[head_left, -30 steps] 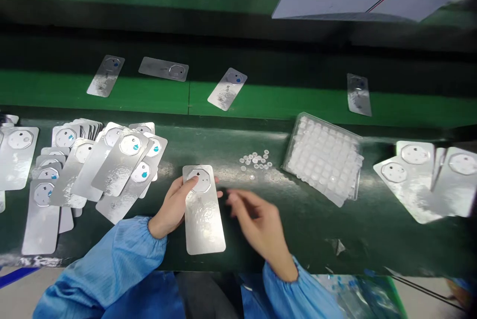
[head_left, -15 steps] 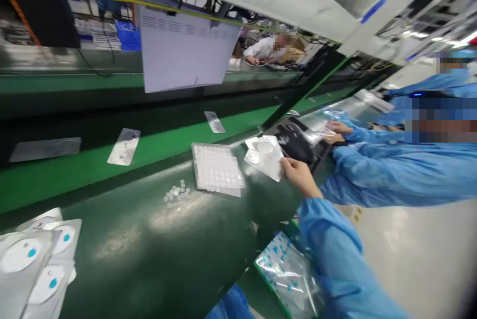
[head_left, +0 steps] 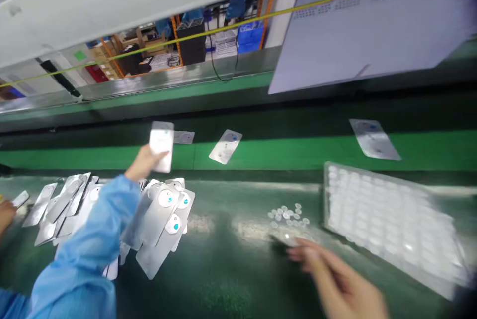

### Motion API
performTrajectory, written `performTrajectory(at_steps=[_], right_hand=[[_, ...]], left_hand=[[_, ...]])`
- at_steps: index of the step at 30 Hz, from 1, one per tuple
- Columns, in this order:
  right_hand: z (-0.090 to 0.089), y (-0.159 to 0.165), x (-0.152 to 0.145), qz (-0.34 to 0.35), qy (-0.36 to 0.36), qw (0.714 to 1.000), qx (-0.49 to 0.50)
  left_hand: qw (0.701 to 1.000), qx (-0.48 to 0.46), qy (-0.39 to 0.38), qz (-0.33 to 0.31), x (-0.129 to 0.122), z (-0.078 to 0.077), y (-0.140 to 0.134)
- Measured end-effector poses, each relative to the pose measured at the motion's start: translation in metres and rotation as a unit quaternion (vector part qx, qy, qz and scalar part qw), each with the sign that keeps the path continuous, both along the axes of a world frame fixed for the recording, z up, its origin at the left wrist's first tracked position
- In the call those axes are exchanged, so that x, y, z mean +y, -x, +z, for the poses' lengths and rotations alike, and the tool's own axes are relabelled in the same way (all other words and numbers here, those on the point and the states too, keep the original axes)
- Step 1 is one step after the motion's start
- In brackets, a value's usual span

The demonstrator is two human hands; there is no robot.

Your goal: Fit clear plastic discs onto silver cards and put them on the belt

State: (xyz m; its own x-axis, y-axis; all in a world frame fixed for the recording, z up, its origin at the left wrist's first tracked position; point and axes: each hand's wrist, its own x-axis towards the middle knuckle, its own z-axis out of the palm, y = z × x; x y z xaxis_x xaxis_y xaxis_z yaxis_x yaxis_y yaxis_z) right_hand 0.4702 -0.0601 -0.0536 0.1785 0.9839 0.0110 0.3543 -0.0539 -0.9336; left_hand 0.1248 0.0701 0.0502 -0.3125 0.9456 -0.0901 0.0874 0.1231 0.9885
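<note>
My left hand (head_left: 143,161) grips a pale phone back cover (head_left: 162,145), held up over the green strip beyond the workbench. Just below lies a pile of similar covers (head_left: 154,254), some bearing white round patches with blue tabs. My right hand (head_left: 343,279) hovers low at the right, blurred, its fingers drawn together. Whatever is between those fingertips is too smeared to make out. Small clear discs (head_left: 285,213) lie scattered just beyond them. Right of the discs sits a clear plastic tray (head_left: 387,214) with rows of whitish round pockets.
Several flat covers rest on the green strip, one of them a silvery cover (head_left: 225,146) near the middle. Another person's hand (head_left: 5,214) shows at the left edge. A white panel (head_left: 357,40) hangs at upper right, and a yellow cord (head_left: 208,32) crosses above.
The view has swung left. My right hand, which held a white cover near the tray, is now by the discs without it. My left hand has come into sight holding a cover.
</note>
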Motion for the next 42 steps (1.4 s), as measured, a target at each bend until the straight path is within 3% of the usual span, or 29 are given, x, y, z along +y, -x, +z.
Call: performTrajectory(at_steps=[2,5,7,10,14,16,19,22,25,28,32,42], right_hand=[[0.003,0.043,-0.005,0.127,0.075,0.98,0.135],[0.006,0.087,-0.005,0.211,0.147,0.938,0.23],[0.007,0.093,-0.01,0.237,0.179,0.926,0.235],[0.009,0.081,-0.025,0.263,0.21,0.918,0.209],[0.012,0.065,-0.038,0.267,0.199,0.934,0.127],[0.012,0.062,-0.037,0.22,0.139,0.964,0.057],[0.012,0.061,-0.029,0.099,-0.035,0.993,-0.053],[0.009,0.064,-0.015,0.115,-0.154,0.973,-0.129],[0.004,0.067,-0.005,0.156,-0.186,0.952,-0.186],[0.002,0.066,-0.002,0.149,-0.201,0.94,-0.231],[0.005,0.064,-0.003,0.148,-0.219,0.924,-0.277],[0.009,0.066,0.001,0.182,-0.195,0.915,-0.302]], left_hand=[[0.992,-0.056,0.067,-0.089,-0.025,-0.032,-0.039],[0.934,-0.195,0.211,-0.214,-0.083,-0.071,-0.083],[0.918,-0.254,0.222,-0.21,-0.108,-0.08,-0.099],[0.914,-0.324,0.196,-0.148,-0.108,-0.08,-0.108],[0.89,-0.375,0.222,-0.134,-0.095,-0.082,-0.111],[0.895,-0.359,0.227,-0.137,-0.097,-0.087,-0.114],[0.908,-0.32,0.22,-0.155,-0.106,-0.096,-0.118],[0.928,-0.263,0.188,-0.185,-0.112,-0.103,-0.119],[0.93,-0.276,0.176,-0.169,-0.113,-0.108,-0.118],[0.925,-0.301,0.174,-0.155,-0.113,-0.11,-0.116],[0.924,-0.274,0.157,-0.216,-0.114,-0.11,-0.114],[0.926,-0.261,0.151,-0.226,-0.116,-0.108,-0.115]])
